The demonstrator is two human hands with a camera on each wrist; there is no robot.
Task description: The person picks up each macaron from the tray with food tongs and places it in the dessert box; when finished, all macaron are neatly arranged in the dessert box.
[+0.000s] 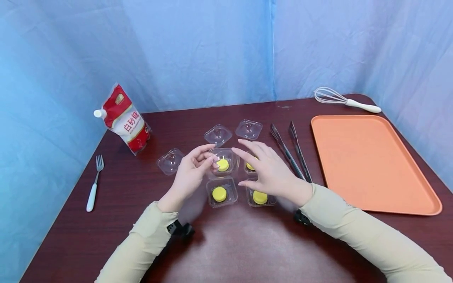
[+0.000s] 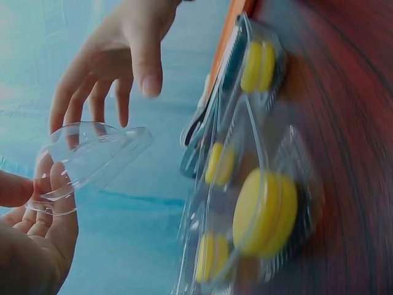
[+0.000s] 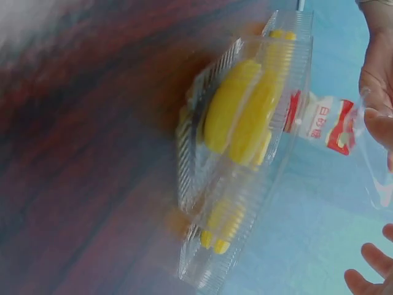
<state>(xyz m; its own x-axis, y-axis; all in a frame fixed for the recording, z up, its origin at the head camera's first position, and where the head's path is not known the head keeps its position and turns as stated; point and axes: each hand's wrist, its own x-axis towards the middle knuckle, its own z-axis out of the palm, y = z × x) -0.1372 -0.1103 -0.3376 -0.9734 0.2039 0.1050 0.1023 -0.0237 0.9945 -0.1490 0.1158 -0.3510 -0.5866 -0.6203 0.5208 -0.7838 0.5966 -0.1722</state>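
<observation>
A clear domed plastic lid (image 2: 92, 160) is held up above the table, its edge pinched between thumb and fingers of my left hand (image 1: 191, 171). My right hand (image 1: 272, 171) is spread just to the right of that lid, fingers apart; whether a fingertip touches it I cannot tell. Beneath the hands stand several clear plastic trays (image 1: 231, 199), each holding a yellow macaron (image 2: 265, 212). In the right wrist view another macaron (image 3: 236, 110) shows its pale filling line through the tray wall. My right hand partly covers the two right-hand trays in the head view.
Loose clear lids (image 1: 249, 129) lie behind and left of the trays. Dark tongs (image 1: 290, 151) lie to the right, beside an orange tray (image 1: 375, 165). A whisk (image 1: 347, 100) is at the back right. A sugar bag (image 1: 125, 120) and a fork (image 1: 94, 182) are on the left.
</observation>
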